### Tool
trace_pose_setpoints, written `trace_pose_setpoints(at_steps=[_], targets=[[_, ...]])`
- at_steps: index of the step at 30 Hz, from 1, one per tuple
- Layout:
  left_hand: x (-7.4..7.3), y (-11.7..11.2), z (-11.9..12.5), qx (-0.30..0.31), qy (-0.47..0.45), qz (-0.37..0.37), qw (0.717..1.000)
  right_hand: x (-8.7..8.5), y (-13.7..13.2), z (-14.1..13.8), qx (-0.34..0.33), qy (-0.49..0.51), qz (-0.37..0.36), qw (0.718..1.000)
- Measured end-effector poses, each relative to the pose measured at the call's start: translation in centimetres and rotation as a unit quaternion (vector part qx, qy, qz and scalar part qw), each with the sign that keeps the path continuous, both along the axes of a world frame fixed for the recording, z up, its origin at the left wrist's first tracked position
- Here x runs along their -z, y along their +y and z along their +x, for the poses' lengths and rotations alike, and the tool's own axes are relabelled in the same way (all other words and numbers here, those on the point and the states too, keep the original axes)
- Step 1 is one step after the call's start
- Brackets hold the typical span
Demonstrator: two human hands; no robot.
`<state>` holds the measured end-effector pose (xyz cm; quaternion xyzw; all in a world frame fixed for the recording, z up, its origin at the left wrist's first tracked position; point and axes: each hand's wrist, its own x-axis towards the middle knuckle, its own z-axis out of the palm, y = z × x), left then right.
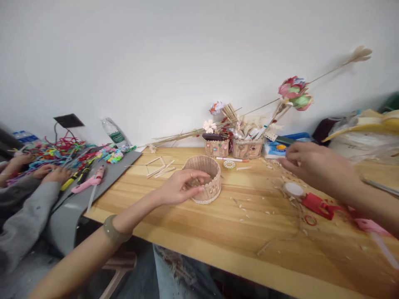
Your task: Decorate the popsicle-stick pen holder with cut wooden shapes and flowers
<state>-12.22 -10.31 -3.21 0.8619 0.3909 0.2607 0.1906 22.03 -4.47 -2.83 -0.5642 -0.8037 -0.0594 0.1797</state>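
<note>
A round basket (208, 194) faced with upright wooden sticks stands on the table, with a pale braided trim along its base. My left hand (182, 185) is at its near rim, thumb outside the wall and fingers over the opening, so the rim lies between them. The pads of the fingers are partly hidden. Over the table's right side, my right hand (314, 162) is raised and blurred, its fingers pointing left and partly bent. Whether anything is in it cannot be made out. Below it lie a white round disc (294, 189) and a red strap-like piece (318, 205).
Two decorated stick containers (247, 149) with dried and paper flowers stand by the wall. A pen (232, 159), tape roll (229, 165) and stick frame (155, 166) lie nearby. Left, another person's hands (52, 173) are among colourful pipe cleaners, near a pink glue gun (90, 182). Another pink tool (372, 226) lies right.
</note>
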Motion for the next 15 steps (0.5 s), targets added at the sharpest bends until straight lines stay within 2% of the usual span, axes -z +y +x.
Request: trace_pose_setpoints(at_steps=[2, 5, 9, 12, 14, 15], targets=[[-0.2, 0.3, -0.1, -0.022, -0.038, -0.028, 0.999, -0.2, 0.4, -0.4, -0.008, -0.024, 0.021, 0.999], [-0.6, 1.0, -0.4, -0.062, -0.062, -0.026, 0.996, -0.2, 1.0, -0.5, -0.017, -0.044, 0.017, 0.999], [-1.3, 1.5, -0.7, -0.081, -0.032, -0.010, 0.996, 0.4, 1.6, 0.4, 0.041, -0.048, -0.018, 0.998], [-2.0, 1.4, -0.6, -0.053, 0.009, -0.059, 0.997, 0.8, 1.8, 1.1, 0.076, -0.052, -0.012, 0.996], [-2.4, 1.4, -0.4, -0.001, 0.065, -0.078, 0.995, 0.9, 1.9, 1.3, 0.054, -0.042, 0.002, 0.998], [-2.5, 1.4, -0.3, 0.020, 0.094, -0.062, 0.993, 1.0, 1.9, 1.2, 0.031, -0.036, 0.006, 0.999]])
